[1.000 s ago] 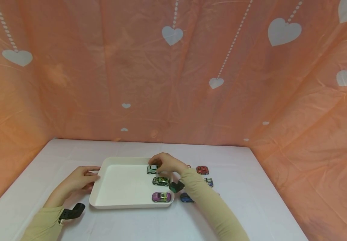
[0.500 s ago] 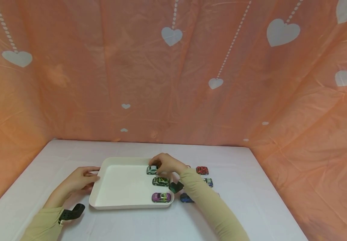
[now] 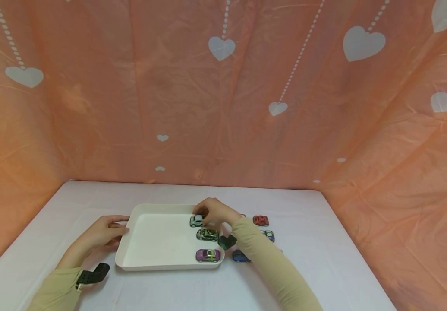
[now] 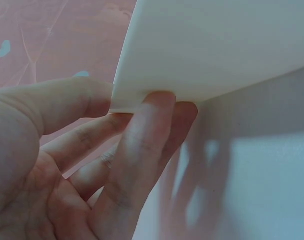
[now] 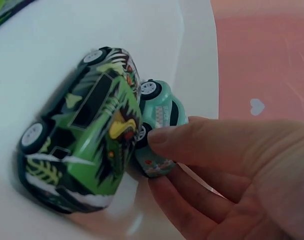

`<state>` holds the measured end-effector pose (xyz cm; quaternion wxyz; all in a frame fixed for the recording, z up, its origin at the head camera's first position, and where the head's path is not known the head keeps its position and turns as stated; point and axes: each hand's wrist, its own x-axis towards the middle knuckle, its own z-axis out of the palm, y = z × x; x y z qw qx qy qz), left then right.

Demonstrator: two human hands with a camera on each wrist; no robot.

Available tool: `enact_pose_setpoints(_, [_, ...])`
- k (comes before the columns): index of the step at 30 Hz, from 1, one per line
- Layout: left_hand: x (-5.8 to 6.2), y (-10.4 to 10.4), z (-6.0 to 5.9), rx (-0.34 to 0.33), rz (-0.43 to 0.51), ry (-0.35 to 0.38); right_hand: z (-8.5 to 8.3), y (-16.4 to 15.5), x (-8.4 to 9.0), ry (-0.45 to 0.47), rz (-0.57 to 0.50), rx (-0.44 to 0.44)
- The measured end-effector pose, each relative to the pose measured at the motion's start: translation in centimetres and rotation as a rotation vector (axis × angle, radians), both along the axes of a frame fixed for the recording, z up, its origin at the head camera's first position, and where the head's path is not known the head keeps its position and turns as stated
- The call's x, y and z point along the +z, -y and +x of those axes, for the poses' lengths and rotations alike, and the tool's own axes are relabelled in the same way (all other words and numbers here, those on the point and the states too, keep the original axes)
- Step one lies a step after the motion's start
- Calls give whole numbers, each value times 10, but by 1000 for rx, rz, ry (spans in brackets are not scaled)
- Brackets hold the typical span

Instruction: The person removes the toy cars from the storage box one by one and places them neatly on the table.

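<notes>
A white tray [image 3: 157,263] lies on the table. My left hand [image 3: 111,230] grips its left rim [image 4: 217,45], thumb above and fingers [image 4: 141,145] beneath. My right hand [image 3: 205,216] reaches over the tray's far right corner and pinches a pale teal toy car [image 3: 196,221] that stands on the tray floor. The right wrist view shows the teal car [image 5: 159,122] between my fingertips [image 5: 172,137], touching a green and black car [image 5: 86,130]. That green car [image 3: 207,234] and a purple car [image 3: 208,255] sit along the tray's right side.
Right of the tray, on the white table [image 3: 316,259], stand a red car [image 3: 260,220], a blue and white car [image 3: 269,235] and a dark blue car [image 3: 240,255]. Orange heart-print sheeting [image 3: 223,108] walls in the back and sides.
</notes>
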<state>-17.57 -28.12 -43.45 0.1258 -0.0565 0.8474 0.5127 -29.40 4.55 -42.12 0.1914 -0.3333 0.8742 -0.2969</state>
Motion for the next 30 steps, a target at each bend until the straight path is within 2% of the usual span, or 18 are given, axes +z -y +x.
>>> enact_pose_setpoints(14, [1,-2,-1,-12,4,-15,1,-19,7,-22,-20,81])
enact_pose_setpoints(23, [0,-2,0,-21,-16,-38,7,-52,24,-8,-105,88])
enact_pose_setpoints(30, [-2,0,0,-19,-12,-37,11,-86,42,-23,-115,61])
